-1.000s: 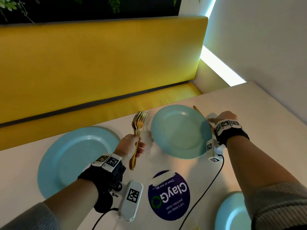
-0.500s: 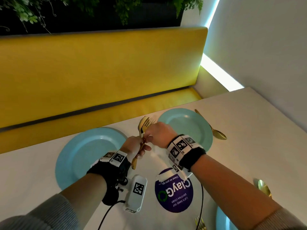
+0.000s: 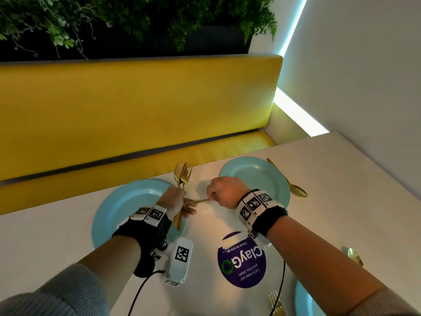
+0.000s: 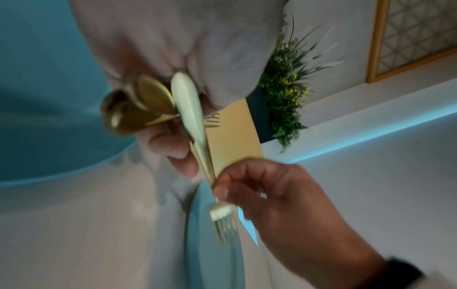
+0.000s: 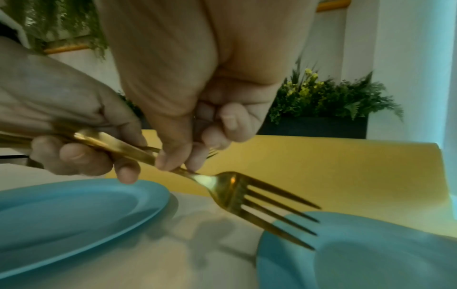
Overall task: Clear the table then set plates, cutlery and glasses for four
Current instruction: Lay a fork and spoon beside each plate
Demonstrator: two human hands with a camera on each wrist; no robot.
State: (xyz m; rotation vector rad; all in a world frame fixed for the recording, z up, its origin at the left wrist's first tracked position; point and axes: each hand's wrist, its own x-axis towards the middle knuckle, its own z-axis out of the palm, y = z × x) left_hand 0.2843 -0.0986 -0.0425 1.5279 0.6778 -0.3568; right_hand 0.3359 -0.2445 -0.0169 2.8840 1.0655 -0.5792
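Observation:
My left hand point(image 3: 176, 201) grips a bundle of gold cutlery point(image 3: 182, 176), spoon and fork heads pointing up, over the right rim of the left blue plate point(image 3: 127, 201). My right hand point(image 3: 224, 191) pinches one gold fork point(image 5: 247, 197) by its neck, drawn sideways out of the bundle; its tines point toward the far right blue plate point(image 3: 257, 176). In the left wrist view the same fork point(image 4: 222, 221) hangs tines down under my right hand's fingers point(image 4: 247, 185). A gold spoon point(image 3: 293, 188) lies right of that plate.
White table point(image 3: 341, 201) with a purple round sticker point(image 3: 241, 263) in the middle. A third blue plate point(image 3: 305, 302), a gold fork point(image 3: 275, 302) and another gold spoon point(image 3: 354, 256) lie near the front right. A yellow bench point(image 3: 136, 106) stands behind; a wall rises to the right.
My right hand left the spoon by the far plate, crossed to the left hand's bundle, took one fork and is drawing it out to the right.

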